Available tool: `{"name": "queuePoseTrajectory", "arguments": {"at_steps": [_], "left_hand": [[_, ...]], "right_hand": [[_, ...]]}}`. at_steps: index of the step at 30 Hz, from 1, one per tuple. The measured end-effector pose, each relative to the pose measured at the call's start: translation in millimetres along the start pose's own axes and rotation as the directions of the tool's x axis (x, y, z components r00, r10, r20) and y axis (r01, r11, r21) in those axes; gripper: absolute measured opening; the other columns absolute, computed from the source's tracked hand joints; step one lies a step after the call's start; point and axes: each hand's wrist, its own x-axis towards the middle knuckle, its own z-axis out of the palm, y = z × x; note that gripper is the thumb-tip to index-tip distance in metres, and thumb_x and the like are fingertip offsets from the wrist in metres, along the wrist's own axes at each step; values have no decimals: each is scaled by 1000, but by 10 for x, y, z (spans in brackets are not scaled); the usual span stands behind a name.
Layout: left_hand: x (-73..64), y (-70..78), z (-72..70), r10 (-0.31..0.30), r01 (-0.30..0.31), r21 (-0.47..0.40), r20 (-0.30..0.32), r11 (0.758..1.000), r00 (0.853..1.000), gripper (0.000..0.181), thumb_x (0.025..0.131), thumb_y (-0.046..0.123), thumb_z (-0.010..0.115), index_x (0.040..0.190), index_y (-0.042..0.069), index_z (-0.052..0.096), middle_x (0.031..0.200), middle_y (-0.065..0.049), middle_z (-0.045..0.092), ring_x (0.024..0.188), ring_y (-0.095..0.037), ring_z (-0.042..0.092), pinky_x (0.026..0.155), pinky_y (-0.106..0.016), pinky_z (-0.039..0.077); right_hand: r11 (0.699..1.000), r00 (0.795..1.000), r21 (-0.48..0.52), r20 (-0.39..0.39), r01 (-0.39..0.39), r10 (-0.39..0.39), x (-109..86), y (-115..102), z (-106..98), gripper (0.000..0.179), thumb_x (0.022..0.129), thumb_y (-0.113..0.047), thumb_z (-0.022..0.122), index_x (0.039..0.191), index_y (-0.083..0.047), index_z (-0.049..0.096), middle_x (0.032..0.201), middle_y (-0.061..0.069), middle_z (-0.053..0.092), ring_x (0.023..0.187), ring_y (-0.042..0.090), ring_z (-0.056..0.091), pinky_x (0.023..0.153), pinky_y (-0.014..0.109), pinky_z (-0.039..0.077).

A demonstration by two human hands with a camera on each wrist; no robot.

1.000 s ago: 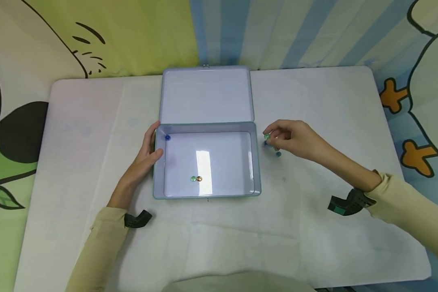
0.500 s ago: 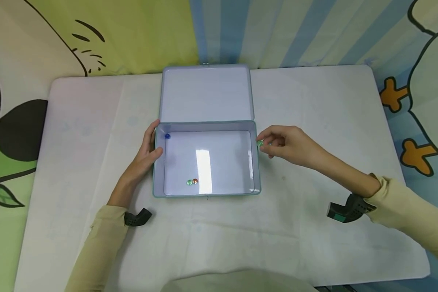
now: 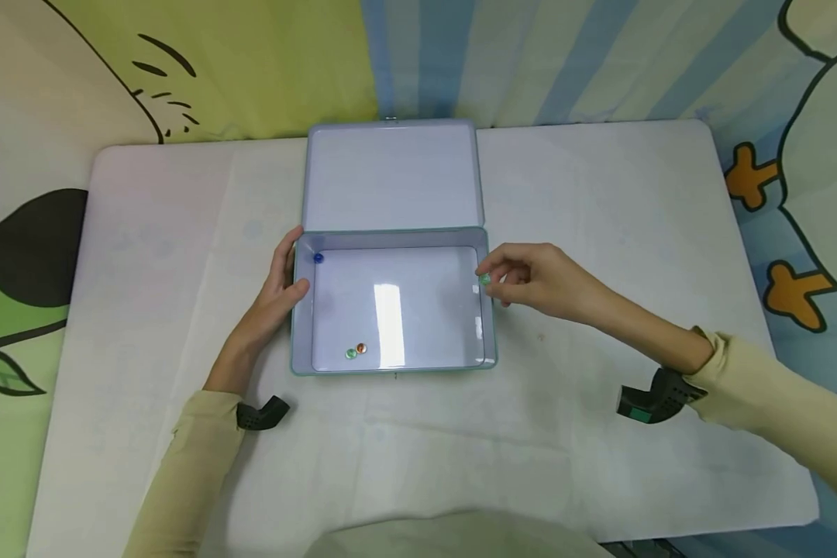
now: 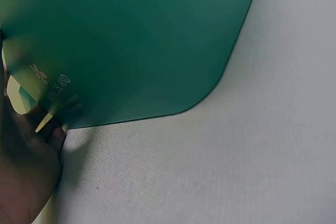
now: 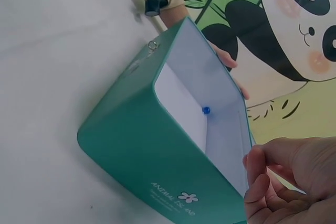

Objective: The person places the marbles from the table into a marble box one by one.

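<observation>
A lidded box [image 3: 394, 372], green outside and pale inside, lies with its lid [image 3: 394, 174] folded back. My left hand [image 3: 268, 306] grips the box's left wall, thumb on the rim and fingers along the outside. My right hand [image 3: 537, 279] pinches a green marble [image 3: 484, 279] between thumb and forefinger, right over the box's right rim; its other fingers curl beneath, their inner side hidden. Inside the box, a blue marble [image 3: 318, 258] sits in the far left corner, and a green marble [image 3: 351, 353] and an orange marble [image 3: 361, 349] lie close together near the front.
The box rests on a white-covered table [image 3: 635, 457]. A cartoon-printed backdrop [image 3: 265, 70] hangs behind and beside it. A small ring clasp [image 5: 153, 45] shows on the box's front in the right wrist view. Each wrist carries a black camera mount [image 3: 659, 397].
My right hand has moved left from the table to the box's right rim with the green marble. The blue marbles beside the box have left view. Inside, the green and orange marbles rolled left and nearer.
</observation>
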Motion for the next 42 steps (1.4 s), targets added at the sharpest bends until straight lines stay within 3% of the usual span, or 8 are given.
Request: {"name": "queuePoseTrajectory", "arguments": {"at_steps": [11, 19, 28, 35, 42], "left_hand": [[5, -4, -7, 6, -6, -11, -2, 1000, 1000, 88, 86, 56, 65, 153, 35, 12, 160, -11, 12, 144, -25, 14, 115, -57, 3], [8, -5, -10, 13, -13, -9, -4, 1000, 1000, 87, 87, 54, 64, 153, 34, 12, 162, -8, 9, 146, -24, 10, 115, -58, 2], [9, -18, -7, 12, -12, -6, -3, 1000, 1000, 89, 86, 56, 65, 153, 34, 11, 163, -6, 6, 148, -25, 6, 116, -58, 0], [11, 1, -10, 3, -3, -5, -9, 1000, 1000, 86, 87, 55, 63, 153, 35, 11, 162, -9, 9, 145, -24, 11, 115, -57, 3], [-10, 12, 12, -23, 23, -3, 0, 1000, 1000, 88, 87, 57, 63, 153, 37, 10, 164, -5, 3, 150, -24, 4, 117, -57, 1]], "right_hand": [[997, 996, 9, 52, 77, -77, 196, -213, 180, 18, 86, -1, 68, 103, -7, 65, 88, 7, 64, 70, 17, 60, 68, 23, 50], [994, 986, -12, 126, 112, -110, 518, -377, 355, 15, 87, -5, 67, 102, -8, 63, 88, 5, 63, 67, 18, 62, 63, 26, 47], [994, 975, -54, 204, 98, -85, 855, -481, 458, 17, 88, -6, 65, 105, -6, 64, 87, 7, 65, 77, 32, 67, 66, 24, 44], [994, 961, -58, 265, 90, -71, 1080, -532, 549, 17, 89, -4, 63, 106, -4, 64, 90, 12, 69, 80, 33, 69, 70, 25, 50], [993, 949, -98, 314, 63, -29, 1236, -557, 662, 20, 90, -2, 63, 109, -1, 65, 88, 14, 69, 79, 28, 68, 65, 22, 50]]}}
